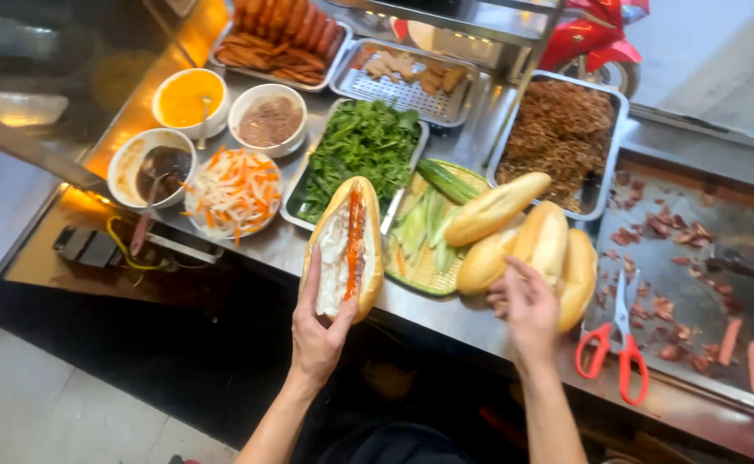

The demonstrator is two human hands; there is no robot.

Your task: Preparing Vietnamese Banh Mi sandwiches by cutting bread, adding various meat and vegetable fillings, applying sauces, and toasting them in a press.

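My left hand (319,331) cradles the light, crumbly filled baguette (347,245) from beneath, fingers clamped; right hand (527,314) fingers spread, touching plain loaves (527,245).

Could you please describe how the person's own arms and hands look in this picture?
Both forearms are bare, with no sleeves in view. The left hand and right hand wear no gloves, and no rings, watch or bracelets are visible.

Beside the rectangular metal tray of green herbs (361,142): four round white bowls (191,99), five golden baguette loaves (497,207), one pair of red-handled scissors (619,344), and four other metal trays (560,129).
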